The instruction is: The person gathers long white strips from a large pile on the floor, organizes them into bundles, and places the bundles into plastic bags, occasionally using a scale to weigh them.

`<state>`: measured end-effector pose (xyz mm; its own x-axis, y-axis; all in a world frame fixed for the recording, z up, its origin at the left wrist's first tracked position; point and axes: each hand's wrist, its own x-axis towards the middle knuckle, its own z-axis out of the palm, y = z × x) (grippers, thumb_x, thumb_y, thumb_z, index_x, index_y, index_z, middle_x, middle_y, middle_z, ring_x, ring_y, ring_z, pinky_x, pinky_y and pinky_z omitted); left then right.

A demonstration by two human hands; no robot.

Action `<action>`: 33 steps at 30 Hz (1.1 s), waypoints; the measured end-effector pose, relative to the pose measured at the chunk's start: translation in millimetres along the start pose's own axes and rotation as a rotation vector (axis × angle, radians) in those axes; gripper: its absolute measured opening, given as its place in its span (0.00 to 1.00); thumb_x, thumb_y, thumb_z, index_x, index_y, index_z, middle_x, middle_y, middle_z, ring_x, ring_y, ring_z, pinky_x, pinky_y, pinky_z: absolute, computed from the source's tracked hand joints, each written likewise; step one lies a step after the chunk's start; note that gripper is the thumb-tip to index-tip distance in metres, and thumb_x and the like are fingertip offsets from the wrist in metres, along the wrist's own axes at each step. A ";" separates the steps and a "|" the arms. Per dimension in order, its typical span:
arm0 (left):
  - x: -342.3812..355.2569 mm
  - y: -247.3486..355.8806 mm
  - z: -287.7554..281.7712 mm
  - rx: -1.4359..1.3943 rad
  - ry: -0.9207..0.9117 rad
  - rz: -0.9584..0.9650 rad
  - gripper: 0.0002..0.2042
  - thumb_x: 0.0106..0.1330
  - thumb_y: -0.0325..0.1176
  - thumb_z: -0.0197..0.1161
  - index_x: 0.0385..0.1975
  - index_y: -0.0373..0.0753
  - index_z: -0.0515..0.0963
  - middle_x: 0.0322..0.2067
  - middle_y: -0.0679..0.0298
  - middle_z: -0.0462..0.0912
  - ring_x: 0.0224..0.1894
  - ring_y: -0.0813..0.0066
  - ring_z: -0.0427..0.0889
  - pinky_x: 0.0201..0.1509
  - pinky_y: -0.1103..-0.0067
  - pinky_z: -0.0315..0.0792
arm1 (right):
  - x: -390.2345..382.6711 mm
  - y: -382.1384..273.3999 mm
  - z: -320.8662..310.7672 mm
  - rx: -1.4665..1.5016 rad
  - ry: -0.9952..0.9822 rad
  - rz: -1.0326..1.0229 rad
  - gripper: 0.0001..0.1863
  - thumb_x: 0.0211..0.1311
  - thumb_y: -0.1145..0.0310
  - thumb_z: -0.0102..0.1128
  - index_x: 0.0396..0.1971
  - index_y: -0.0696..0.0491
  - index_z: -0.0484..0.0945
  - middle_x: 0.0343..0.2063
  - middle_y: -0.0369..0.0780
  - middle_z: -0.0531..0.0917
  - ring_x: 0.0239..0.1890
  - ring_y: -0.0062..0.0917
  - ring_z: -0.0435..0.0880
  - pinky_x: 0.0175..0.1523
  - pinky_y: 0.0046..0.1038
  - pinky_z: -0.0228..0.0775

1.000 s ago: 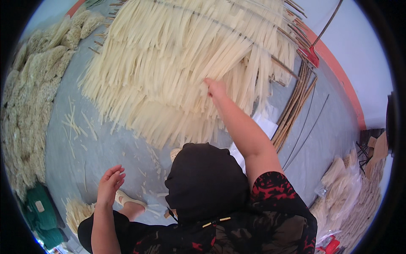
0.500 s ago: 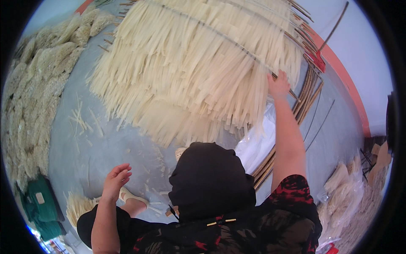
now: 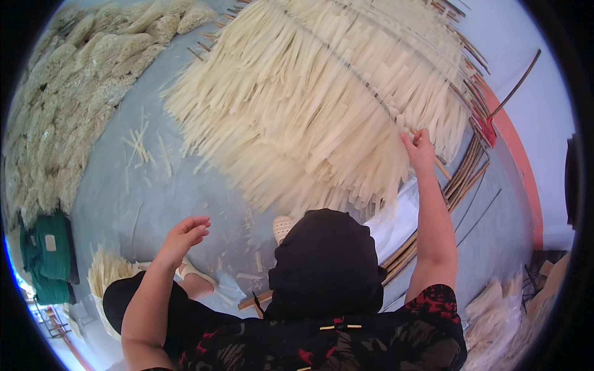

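Left hand (image 3: 187,238), half open and empty, hangs well apart on the near side of a broad heap of flat, pale cream strips (image 3: 291,111). Across that heap slants a long, thin, dark rod (image 3: 371,91), upper left to lower right. And there's the nearer right hand (image 3: 419,148), at the heap's near right edge, over the rod's lower stretch, fingers curled, thumb close; what it grips, I cannot tell.

bright, soft light spreads fairly evenly over the pile of pale strips (image 3: 309,105), leaving faint shadows. right of the pile, the white wall (image 3: 547,142) is bright and its orange band (image 3: 526,179) bows with fisheye distortion. below the pile, the black hood (image 3: 328,266) loses detail; far below-left of it, blue-white glare washes out the rim.
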<state>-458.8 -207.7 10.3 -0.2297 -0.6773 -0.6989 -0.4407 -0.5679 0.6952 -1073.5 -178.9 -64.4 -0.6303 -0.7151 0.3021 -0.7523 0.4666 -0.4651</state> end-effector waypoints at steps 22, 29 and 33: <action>58.7 121.7 -127.7 0.520 1.033 1.050 0.36 0.56 0.29 0.64 0.67 0.55 0.59 0.68 0.51 0.51 0.39 0.65 0.83 0.44 0.75 0.78 | -87.7 -142.5 -98.1 0.396 -0.344 -0.283 0.14 0.48 0.68 0.76 0.34 0.57 0.83 0.15 0.28 0.73 0.17 0.08 0.63 0.22 0.15 0.54; 69.4 38.4 -186.4 0.816 0.674 0.592 0.15 0.55 0.30 0.64 0.44 0.42 0.77 0.42 0.57 0.77 0.39 0.61 0.80 0.46 0.71 0.74 | -76.5 -175.9 -45.2 0.331 -0.406 -0.547 0.14 0.46 0.62 0.75 0.32 0.53 0.84 0.13 0.34 0.74 0.14 0.14 0.66 0.22 0.19 0.58; 55.9 -6.3 -179.0 0.699 0.628 0.563 0.12 0.56 0.31 0.63 0.40 0.40 0.78 0.37 0.55 0.78 0.41 0.59 0.79 0.46 0.71 0.73 | -86.6 -230.2 -11.7 0.135 -0.552 -0.709 0.20 0.52 0.50 0.68 0.36 0.50 0.82 0.20 0.39 0.80 0.21 0.29 0.78 0.29 0.28 0.69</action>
<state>-313.6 -325.6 -3.0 -0.1569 -0.9869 0.0376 -0.8519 0.1545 0.5004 -848.0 -218.3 26.2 0.1798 -0.9751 0.1295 -0.8781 -0.2184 -0.4257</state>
